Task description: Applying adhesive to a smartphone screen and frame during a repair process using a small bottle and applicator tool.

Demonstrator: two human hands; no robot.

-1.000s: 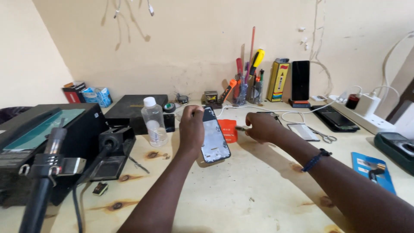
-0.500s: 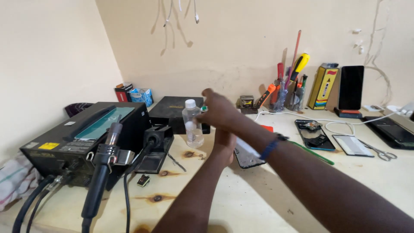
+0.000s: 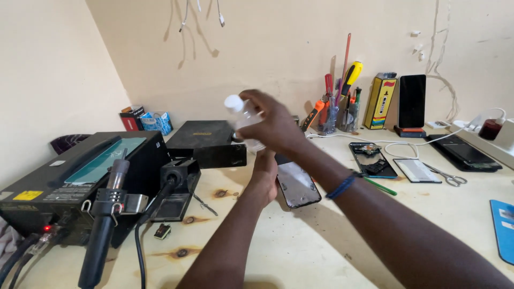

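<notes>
bottle point(image 3: 243, 119): small, clear plastic, white cap, tilted, lifted above table's point(image 3: 300, 241) middle | right hand point(image 3: 276, 124): wrapped around bottle | left hand point(image 3: 266, 179): grips phone point(image 3: 296, 183), glossy face up, just below bottle

Bench layout: hands at frame centre, gear left, tools and phones right.

The right hand point(image 3: 276, 124) holds a bottle point(image 3: 242, 119) at upper centre, above the left hand point(image 3: 266, 179), which holds a phone point(image 3: 297, 184) over the table point(image 3: 300, 241). The rework station point(image 3: 75, 179) fills the lower left, its hot-air wand point(image 3: 104, 219) in front and a box point(image 3: 206, 134) behind it. Along the wall at upper right stands a tool cup point(image 3: 342, 109); below it lie an opened phone point(image 3: 372, 159) and scissors point(image 3: 447, 175), further right.
</notes>
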